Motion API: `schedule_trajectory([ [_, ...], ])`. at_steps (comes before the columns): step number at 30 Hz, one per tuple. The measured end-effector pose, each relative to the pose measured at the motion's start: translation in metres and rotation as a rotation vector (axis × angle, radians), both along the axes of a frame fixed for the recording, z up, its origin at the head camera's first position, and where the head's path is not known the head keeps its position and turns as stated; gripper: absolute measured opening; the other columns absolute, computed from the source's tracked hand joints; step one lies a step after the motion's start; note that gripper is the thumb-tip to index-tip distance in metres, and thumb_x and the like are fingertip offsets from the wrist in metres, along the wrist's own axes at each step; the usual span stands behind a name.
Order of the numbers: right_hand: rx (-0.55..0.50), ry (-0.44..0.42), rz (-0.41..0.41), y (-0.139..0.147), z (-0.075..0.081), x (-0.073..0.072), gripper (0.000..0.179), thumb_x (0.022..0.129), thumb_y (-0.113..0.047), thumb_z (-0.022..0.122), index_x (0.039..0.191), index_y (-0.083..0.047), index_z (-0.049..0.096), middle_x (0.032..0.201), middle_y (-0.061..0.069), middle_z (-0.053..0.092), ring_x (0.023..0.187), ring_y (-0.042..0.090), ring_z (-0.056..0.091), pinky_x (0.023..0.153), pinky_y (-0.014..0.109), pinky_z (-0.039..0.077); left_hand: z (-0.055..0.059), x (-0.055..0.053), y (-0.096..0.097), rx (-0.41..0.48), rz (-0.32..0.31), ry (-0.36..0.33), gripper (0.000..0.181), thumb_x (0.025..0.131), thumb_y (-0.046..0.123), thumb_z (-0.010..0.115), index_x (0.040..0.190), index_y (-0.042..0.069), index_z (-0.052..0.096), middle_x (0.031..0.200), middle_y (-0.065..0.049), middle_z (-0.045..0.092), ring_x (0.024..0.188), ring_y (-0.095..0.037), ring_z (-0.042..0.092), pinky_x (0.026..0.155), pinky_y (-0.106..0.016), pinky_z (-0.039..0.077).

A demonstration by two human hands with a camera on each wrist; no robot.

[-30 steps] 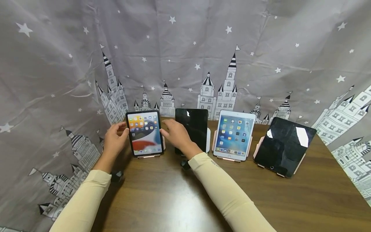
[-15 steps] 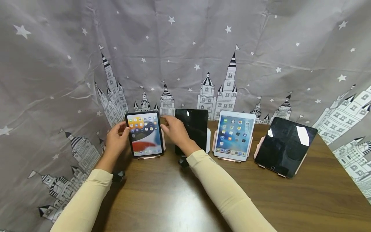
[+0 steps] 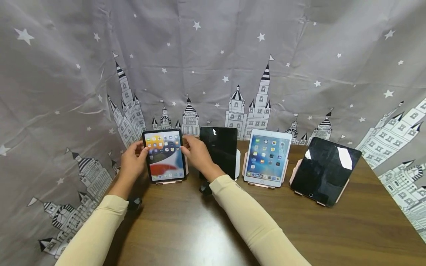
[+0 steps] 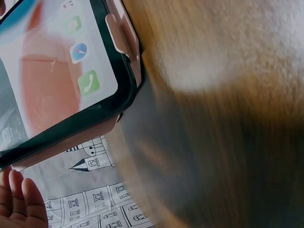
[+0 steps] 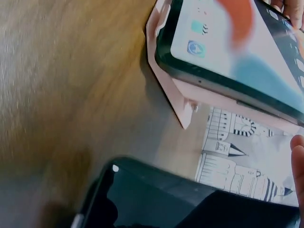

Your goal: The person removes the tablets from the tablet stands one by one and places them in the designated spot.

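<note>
Tablet point(image 3: 164, 155), lit and black-framed, rests in pink stand point(image 5: 178, 97).

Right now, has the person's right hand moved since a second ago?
Yes. In the head view, the right hand has shifted slightly left against the dark tablet behind it, closer to the lit, black-framed tablet.

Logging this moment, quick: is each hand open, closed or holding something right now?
Left hand: closed, pinching the left edge of the leftmost lit tablet.
Right hand: at that tablet's right edge; whether it grips cannot be told.
</note>
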State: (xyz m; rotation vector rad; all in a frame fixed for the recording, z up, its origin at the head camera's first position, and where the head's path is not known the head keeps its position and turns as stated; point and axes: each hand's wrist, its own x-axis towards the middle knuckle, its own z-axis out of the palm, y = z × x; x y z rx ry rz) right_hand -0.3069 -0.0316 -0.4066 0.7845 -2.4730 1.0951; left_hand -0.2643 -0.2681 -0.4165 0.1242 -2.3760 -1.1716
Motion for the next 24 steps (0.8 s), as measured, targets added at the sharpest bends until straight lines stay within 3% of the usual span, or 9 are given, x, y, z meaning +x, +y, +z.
schedule_trajectory([
  [7,-0.135,-0.084,0.015,-0.004,-0.002,0.000,0.030,0.094,-0.013,0.069,0.122,-0.001,0.063,0.106,0.008,0.070,0.093,0.015,0.068,0.082,0.022,0.054,0.000,0.000,0.002,-0.007,0.009,-0.014,0.034,0.100,0.015,0.059,0.129,-0.002,0.059,0.109,-0.022,0.065,0.096,-0.033,0.060,0.089,-0.045,0.048],
  [13,-0.155,-0.104,-0.001,-0.005,-0.003,0.000,0.033,0.094,-0.013,0.068,0.125,-0.003,0.061,0.103,0.007,0.071,0.091,0.013,0.068,0.080,0.021,0.053,0.001,0.005,0.003,-0.024,0.003,-0.035,0.035,0.102,0.016,0.054,0.133,-0.002,0.056,0.115,-0.022,0.063,0.104,-0.036,0.060,0.093,-0.050,0.048],
  [24,-0.178,-0.010,-0.045,-0.008,-0.005,0.002,0.029,0.094,-0.008,0.067,0.123,-0.003,0.063,0.097,0.006,0.072,0.085,0.012,0.066,0.076,0.021,0.053,0.004,0.011,0.003,-0.049,-0.002,0.015,0.032,0.101,0.011,0.055,0.129,-0.004,0.058,0.113,-0.024,0.064,0.101,-0.037,0.061,0.090,-0.049,0.049],
])
